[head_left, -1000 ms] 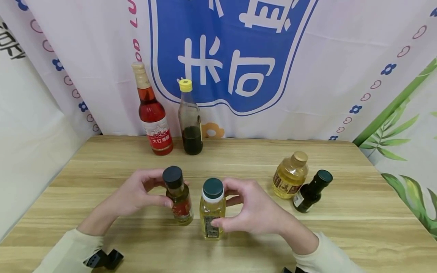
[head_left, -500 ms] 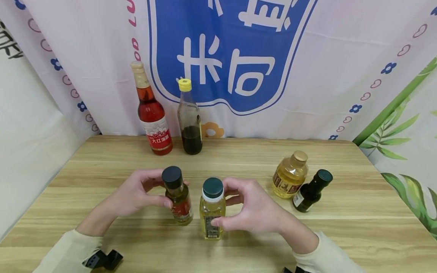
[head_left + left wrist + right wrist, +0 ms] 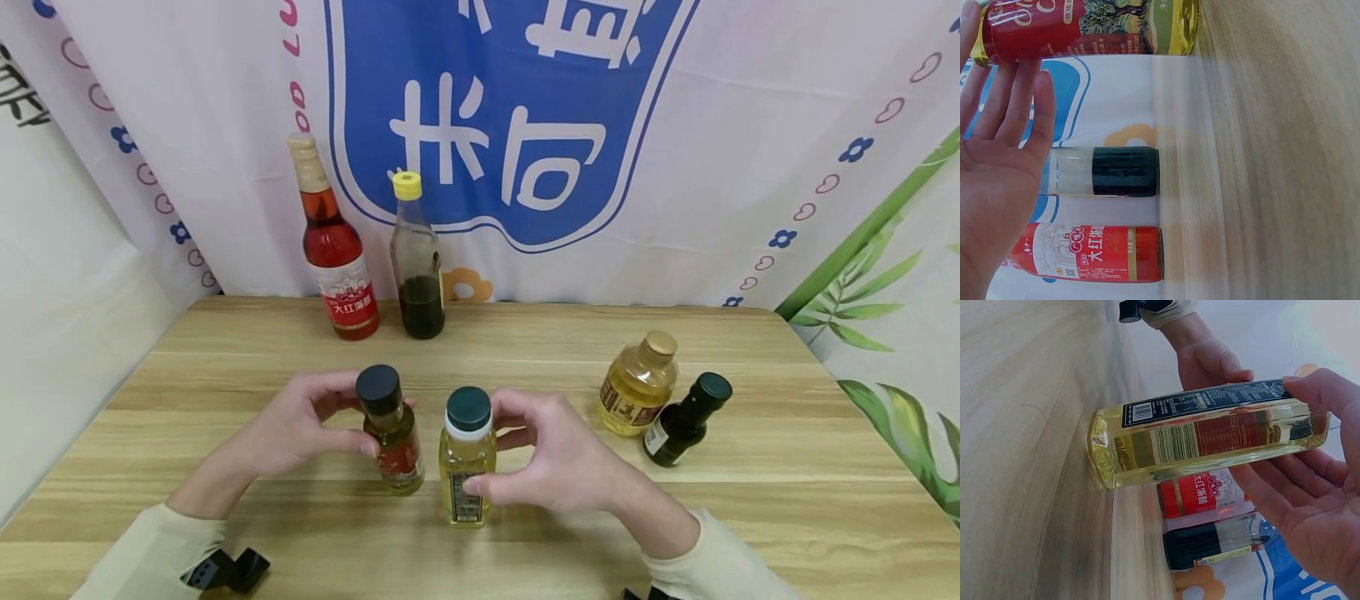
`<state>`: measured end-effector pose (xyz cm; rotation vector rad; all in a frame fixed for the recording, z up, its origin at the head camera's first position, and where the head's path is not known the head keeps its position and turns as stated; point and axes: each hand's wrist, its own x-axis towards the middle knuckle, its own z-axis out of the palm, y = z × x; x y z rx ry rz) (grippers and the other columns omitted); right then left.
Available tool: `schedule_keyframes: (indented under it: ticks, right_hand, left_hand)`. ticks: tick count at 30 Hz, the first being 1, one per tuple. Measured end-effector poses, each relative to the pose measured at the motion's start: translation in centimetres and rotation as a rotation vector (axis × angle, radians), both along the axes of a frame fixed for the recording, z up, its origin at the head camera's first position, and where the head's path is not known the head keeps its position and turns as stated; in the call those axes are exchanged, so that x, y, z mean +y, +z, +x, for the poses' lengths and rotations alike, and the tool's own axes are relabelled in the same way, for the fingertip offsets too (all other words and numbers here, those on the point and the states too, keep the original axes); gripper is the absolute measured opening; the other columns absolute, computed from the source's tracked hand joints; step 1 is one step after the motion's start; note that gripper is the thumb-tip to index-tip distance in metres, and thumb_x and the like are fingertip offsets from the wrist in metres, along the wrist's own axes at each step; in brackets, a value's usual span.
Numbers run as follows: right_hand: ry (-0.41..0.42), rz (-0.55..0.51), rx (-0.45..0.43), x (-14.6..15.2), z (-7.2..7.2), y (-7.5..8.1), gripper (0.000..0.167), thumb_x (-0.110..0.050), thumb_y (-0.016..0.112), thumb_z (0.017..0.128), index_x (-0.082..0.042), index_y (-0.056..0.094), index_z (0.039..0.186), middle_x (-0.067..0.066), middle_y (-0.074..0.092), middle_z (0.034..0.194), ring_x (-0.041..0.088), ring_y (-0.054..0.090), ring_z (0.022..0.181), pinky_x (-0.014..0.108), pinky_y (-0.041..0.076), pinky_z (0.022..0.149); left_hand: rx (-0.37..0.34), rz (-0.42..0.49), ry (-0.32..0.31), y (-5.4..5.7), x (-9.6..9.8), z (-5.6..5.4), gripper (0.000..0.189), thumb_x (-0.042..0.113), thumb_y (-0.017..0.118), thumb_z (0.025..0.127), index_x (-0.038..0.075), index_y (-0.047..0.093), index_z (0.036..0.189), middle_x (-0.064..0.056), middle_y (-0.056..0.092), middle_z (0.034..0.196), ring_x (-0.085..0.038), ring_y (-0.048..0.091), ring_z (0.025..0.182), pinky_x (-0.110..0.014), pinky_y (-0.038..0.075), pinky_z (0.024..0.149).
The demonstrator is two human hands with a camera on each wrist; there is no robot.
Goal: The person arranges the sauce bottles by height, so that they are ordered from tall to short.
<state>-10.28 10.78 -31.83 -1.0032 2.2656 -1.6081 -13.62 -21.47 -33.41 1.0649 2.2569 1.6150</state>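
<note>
My left hand (image 3: 300,429) holds an olive oil bottle (image 3: 393,450) with a black cap and red label, thumb on the near side and fingers behind. The left wrist view shows this bottle's red and gold label (image 3: 1091,28) above the palm. Just to its right stands a bottle of yellow oil (image 3: 467,458) with a dark green cap. My right hand (image 3: 558,458) grips that one, its thumb across the black label. In the right wrist view the square clear oil bottle (image 3: 1204,434) lies between thumb and fingers. Both bottles appear upright on the table, a small gap between them.
At the back left stand a red vinegar bottle (image 3: 345,279) and a yellow-capped bottle of dark liquid (image 3: 422,292). A gold-capped oil bottle (image 3: 637,392) and a small dark bottle (image 3: 678,429) are on the right. A printed cloth (image 3: 675,183) hangs behind the wooden table (image 3: 225,350).
</note>
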Motion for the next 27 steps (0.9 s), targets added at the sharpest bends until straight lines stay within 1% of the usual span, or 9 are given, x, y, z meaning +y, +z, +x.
schedule_keyframes:
  ticks: [4,12,17,19,22,24,27]
  right_hand:
    - [-0.001,0.005,0.000,0.0,-0.1,0.0,0.038,-0.011,0.088,0.081,-0.007,0.071,0.114,0.006,0.076,0.110,0.012,0.074,0.101,0.032,0.064,0.094]
    - [-0.013,0.005,-0.004,0.1,-0.1,0.1,0.038,-0.011,0.088,0.082,-0.006,0.072,0.116,0.007,0.077,0.112,0.013,0.075,0.102,0.032,0.064,0.094]
    - [-0.036,-0.001,0.000,0.2,-0.1,0.3,0.039,-0.010,0.088,0.082,-0.007,0.072,0.117,0.006,0.077,0.112,0.013,0.075,0.102,0.032,0.064,0.094]
    - [-0.054,-0.003,0.003,0.3,-0.2,0.5,0.039,-0.009,0.088,0.082,-0.008,0.072,0.118,0.005,0.077,0.113,0.013,0.075,0.102,0.032,0.064,0.093]
    - [-0.090,-0.021,0.010,0.4,-0.5,0.8,0.040,-0.008,0.088,0.083,-0.009,0.071,0.119,0.005,0.077,0.113,0.016,0.076,0.102,0.033,0.064,0.093]
    - [-0.125,-0.032,0.012,0.5,-0.8,1.0,0.041,-0.009,0.087,0.084,-0.008,0.071,0.121,0.007,0.077,0.115,0.018,0.076,0.103,0.033,0.064,0.094]
    - [-0.177,-0.070,-0.012,0.6,-1.4,1.4,0.043,-0.007,0.085,0.086,-0.005,0.070,0.126,0.012,0.076,0.119,0.023,0.076,0.107,0.033,0.064,0.095]
  left_hand:
    - [-0.004,-0.004,0.002,0.0,0.0,0.0,0.053,-0.001,0.083,0.088,0.009,0.069,0.138,-0.014,0.077,0.129,-0.012,0.070,0.121,-0.028,0.057,0.103]
    - [-0.007,-0.004,0.001,-0.1,0.0,-0.1,0.053,0.000,0.083,0.088,0.009,0.068,0.138,-0.013,0.077,0.130,-0.012,0.070,0.122,-0.028,0.057,0.103]
    - [-0.010,-0.008,0.000,-0.1,0.0,-0.1,0.053,0.000,0.083,0.088,0.010,0.068,0.138,-0.008,0.077,0.131,-0.012,0.070,0.123,-0.027,0.057,0.104]
    - [-0.009,-0.008,0.001,-0.1,0.0,-0.1,0.053,0.000,0.083,0.088,0.009,0.068,0.138,-0.008,0.077,0.130,-0.012,0.070,0.122,-0.027,0.057,0.104]
    - [-0.010,-0.009,0.005,-0.1,-0.1,-0.1,0.053,0.000,0.083,0.088,0.009,0.068,0.138,-0.012,0.077,0.130,-0.012,0.070,0.122,-0.027,0.057,0.103]
    - [-0.013,-0.009,0.009,-0.1,-0.1,0.0,0.053,0.000,0.083,0.088,0.009,0.068,0.138,-0.014,0.077,0.130,-0.012,0.070,0.121,-0.027,0.057,0.103]
    - [-0.018,-0.008,0.012,0.0,-0.1,0.0,0.052,0.000,0.083,0.088,0.009,0.068,0.138,-0.014,0.077,0.130,-0.012,0.070,0.121,-0.028,0.057,0.103]
